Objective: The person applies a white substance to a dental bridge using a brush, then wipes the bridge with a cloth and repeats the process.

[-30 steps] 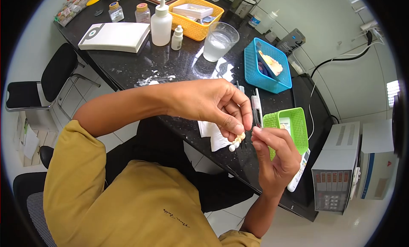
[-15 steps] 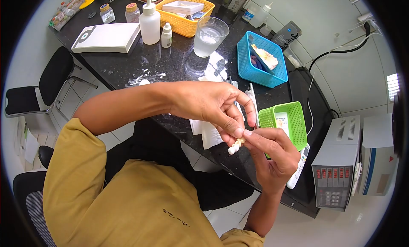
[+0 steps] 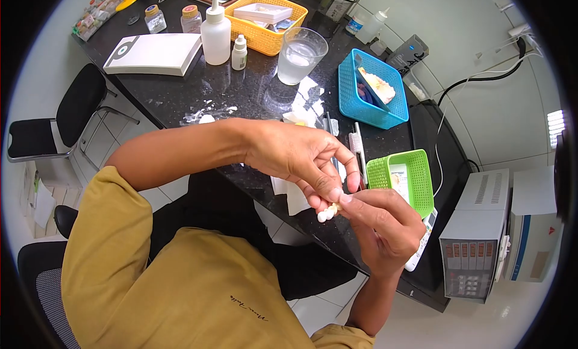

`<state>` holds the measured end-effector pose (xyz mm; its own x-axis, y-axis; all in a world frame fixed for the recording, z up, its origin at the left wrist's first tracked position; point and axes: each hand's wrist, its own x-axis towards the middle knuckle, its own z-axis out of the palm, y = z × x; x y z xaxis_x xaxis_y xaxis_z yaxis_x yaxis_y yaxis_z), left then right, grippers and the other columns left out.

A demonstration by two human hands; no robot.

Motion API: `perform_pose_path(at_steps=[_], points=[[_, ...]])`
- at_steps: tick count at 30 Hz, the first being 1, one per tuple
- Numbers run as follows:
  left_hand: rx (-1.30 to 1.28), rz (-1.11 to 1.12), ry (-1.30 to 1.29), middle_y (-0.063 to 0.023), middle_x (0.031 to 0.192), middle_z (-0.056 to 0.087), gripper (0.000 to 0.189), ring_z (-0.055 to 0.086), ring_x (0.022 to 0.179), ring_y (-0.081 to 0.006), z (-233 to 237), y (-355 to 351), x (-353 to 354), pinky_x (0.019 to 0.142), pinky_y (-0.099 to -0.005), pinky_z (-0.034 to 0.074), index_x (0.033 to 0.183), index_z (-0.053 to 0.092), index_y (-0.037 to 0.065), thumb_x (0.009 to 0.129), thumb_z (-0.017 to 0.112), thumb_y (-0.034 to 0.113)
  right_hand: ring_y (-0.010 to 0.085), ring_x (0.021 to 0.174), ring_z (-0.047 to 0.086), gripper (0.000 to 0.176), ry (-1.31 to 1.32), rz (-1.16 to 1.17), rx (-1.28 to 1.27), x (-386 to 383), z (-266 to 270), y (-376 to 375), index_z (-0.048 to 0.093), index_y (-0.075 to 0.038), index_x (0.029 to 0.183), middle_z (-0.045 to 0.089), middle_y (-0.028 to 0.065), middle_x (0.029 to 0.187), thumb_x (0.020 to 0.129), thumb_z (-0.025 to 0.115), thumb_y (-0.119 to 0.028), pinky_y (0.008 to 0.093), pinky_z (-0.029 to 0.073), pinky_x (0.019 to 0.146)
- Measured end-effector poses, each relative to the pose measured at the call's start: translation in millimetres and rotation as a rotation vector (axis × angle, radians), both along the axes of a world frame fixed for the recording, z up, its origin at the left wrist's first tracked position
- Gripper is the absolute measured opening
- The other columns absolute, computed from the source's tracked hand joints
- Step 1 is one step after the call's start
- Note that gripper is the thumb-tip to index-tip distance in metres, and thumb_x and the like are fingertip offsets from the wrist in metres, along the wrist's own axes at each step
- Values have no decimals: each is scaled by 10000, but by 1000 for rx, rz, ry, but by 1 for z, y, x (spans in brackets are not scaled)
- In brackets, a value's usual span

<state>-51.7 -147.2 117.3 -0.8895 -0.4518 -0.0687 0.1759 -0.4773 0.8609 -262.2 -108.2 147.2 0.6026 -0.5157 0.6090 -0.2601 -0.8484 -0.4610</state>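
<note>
A small dental bridge (image 3: pixel 327 214), a row of tooth crowns white at one end and yellowish at the other, is held just in front of the table edge. My left hand (image 3: pixel 292 156) reaches over from the left and pinches it at its yellowish end, thumb against the fingers. From the right, my right hand (image 3: pixel 388 225) grips the same end between thumb and index finger. The fingertips of both hands meet there and hide part of the piece. White paper (image 3: pixel 296 198) lies on the table behind them.
On the dark table (image 3: pixel 162 99) stand a glass of water (image 3: pixel 300 60), a squeeze bottle (image 3: pixel 215 39), a dropper bottle (image 3: pixel 239 53), and yellow (image 3: pixel 256 39), blue (image 3: pixel 373 111) and green (image 3: pixel 400 198) baskets. A toothbrush (image 3: pixel 356 143) lies near my left fingers. At right sits a grey machine (image 3: pixel 472 228).
The dental bridge has turned slightly and shifted a little left with the fingertips. Both hands keep their pinch. The whole view has moved slightly.
</note>
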Motion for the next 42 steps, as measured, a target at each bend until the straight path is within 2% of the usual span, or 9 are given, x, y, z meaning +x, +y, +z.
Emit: perform_pose_path(at_steps=[7, 10, 16, 19, 23, 27, 35, 39, 42], points=[[172, -2, 74, -107, 782, 665, 283, 630, 658, -99, -11, 6, -3, 606, -201, 503, 1040, 493, -4, 866, 671, 133, 181, 650, 629, 229, -51, -27, -34, 4, -9, 4, 685, 0, 892, 654, 112, 756, 691, 698, 109, 245, 475, 549], [187, -1, 112, -103, 796, 655, 271, 640, 686, -113, -13, 6, -2, 605, -201, 510, 1026, 505, -4, 866, 672, 137, 180, 605, 628, 260, -112, -106, -52, 9, -12, 6, 695, -21, 884, 638, 80, 713, 642, 755, 55, 245, 471, 508], [277, 111, 199, -105, 845, 653, 234, 661, 754, -141, -11, 13, -4, 640, -202, 532, 1003, 521, -7, 875, 658, 134, 185, 655, 636, 198, -214, -209, 14, 12, -23, 3, 648, 13, 844, 652, 89, 739, 665, 721, 55, 259, 491, 592], [166, 289, 115, -120, 879, 663, 215, 662, 753, -144, -5, 21, -8, 656, -220, 542, 977, 526, -15, 878, 655, 126, 172, 725, 604, 127, -457, -278, 294, 14, -38, 6, 634, 20, 846, 645, 105, 797, 730, 685, 34, 266, 473, 698], [107, 385, 102, -132, 866, 662, 198, 662, 748, -145, -4, 28, -15, 671, -234, 546, 967, 530, -17, 871, 659, 98, 140, 730, 584, 80, -671, -235, 480, 16, -46, 7, 615, 24, 861, 618, 98, 839, 807, 659, -15, 249, 470, 684], [124, 402, 133, -139, 868, 663, 190, 666, 761, -143, -3, 30, -19, 677, -231, 549, 964, 535, -26, 865, 661, 76, 115, 740, 586, 69, -815, -191, 637, 17, -46, 8, 605, 22, 855, 610, 93, 812, 812, 651, -8, 209, 461, 674], [41, 491, 69, -144, 863, 663, 154, 658, 728, -138, 5, 40, -17, 663, -228, 543, 949, 523, -31, 873, 637, 37, 134, 725, 606, 62, -832, -174, 654, 17, -38, 10, 600, 30, 853, 614, 106, 802, 815, 642, 5, 240, 488, 683], [-111, 659, -21, -146, 831, 654, 75, 642, 736, -143, -3, 58, -22, 663, -247, 544, 906, 518, -48, 878, 586, -33, 166, 744, 633, 92, -722, -315, 434, -25, -10, 17, 616, 58, 880, 637, 133, 832, 792, 644, 59, 268, 521, 699], [-360, 776, -22, -165, 815, 661, 94, 661, 711, -168, -27, 75, -28, 629, -263, 562, 910, 527, -45, 855, 602, -33, 164, 753, 637, 103, -635, -523, 244, -79, 21, 29, 617, 68, 888, 647, 147, 808, 788, 639, 69, 279, 530, 708]])
